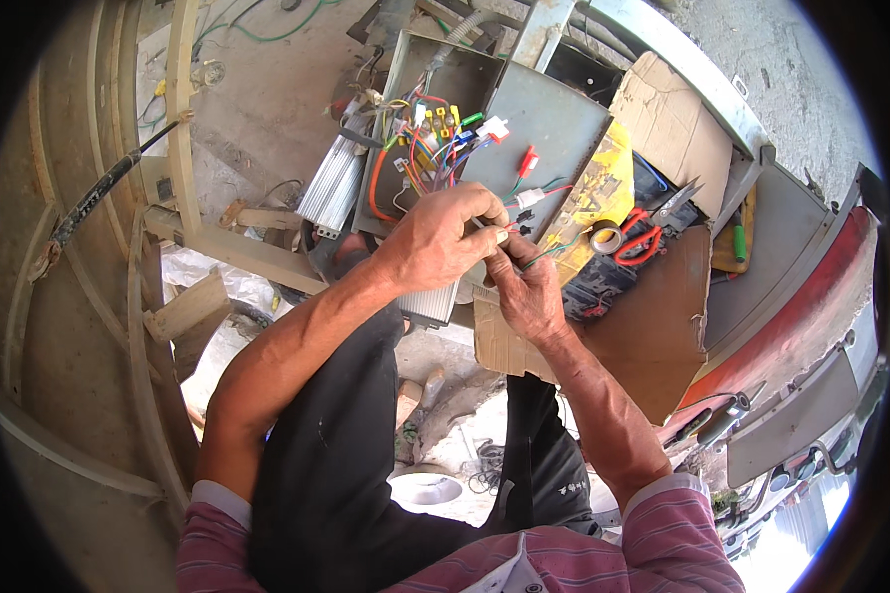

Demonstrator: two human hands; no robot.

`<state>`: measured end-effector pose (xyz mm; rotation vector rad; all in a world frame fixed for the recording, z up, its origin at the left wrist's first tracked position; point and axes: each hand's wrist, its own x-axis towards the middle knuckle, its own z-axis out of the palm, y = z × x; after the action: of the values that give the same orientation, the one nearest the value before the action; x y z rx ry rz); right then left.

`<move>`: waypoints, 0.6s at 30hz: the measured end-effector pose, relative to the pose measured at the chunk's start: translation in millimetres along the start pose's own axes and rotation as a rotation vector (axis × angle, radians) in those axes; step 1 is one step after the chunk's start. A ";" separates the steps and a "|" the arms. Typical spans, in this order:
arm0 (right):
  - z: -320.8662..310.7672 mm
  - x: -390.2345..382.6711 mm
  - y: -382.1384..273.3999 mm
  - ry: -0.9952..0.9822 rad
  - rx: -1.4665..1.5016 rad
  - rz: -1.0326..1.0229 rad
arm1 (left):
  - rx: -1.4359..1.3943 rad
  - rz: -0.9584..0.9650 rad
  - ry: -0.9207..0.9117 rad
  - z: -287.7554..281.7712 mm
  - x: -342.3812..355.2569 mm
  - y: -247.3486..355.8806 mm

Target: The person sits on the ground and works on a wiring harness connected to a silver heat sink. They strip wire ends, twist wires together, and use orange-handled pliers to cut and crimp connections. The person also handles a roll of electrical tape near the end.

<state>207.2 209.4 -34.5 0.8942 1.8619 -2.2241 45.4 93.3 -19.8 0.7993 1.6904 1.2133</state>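
Observation:
My left hand (pixel 443 235) and my right hand (pixel 531 296) meet over the edge of a grey metal panel (pixel 549 104). Fingers of both are pinched together around thin electrical wires, a red one (pixel 512 226) showing at the left fingertips. A green wire (pixel 549 253) runs out by my right fingers. Just beyond lies a white plug connector (pixel 530 198) on coloured wires, with a red connector (pixel 529 160) farther off. Left of the panel, a bundle of multicoloured wires (pixel 430 148) with several plugs spills from an open metal box (pixel 455 59). The exact wire ends are hidden by my fingers.
A tape roll (pixel 605 236) and red-handled scissors (pixel 640 244) lie to the right, near cardboard (pixel 653 331) and a yellow, worn covering (pixel 608 178). A finned aluminium unit (pixel 336 186) stands left of the wires. Metal frame bars (pixel 183 119) rise at the left.

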 end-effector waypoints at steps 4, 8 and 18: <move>-4.0 2.9 -1.4 0.005 -0.008 0.048 | 0.155 0.054 -0.016 -8.4 0.1 13.5; -8.8 1.9 2.5 -0.004 -0.085 0.173 | 0.332 0.102 0.024 -22.8 -3.9 51.3; -9.8 5.1 5.7 -0.027 0.000 0.152 | 0.521 0.504 0.577 -99.1 -14.7 98.2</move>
<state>209.1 218.5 -42.6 0.9662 1.7199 -2.1360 -38.5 73.7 90.9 1.3408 2.4307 1.4496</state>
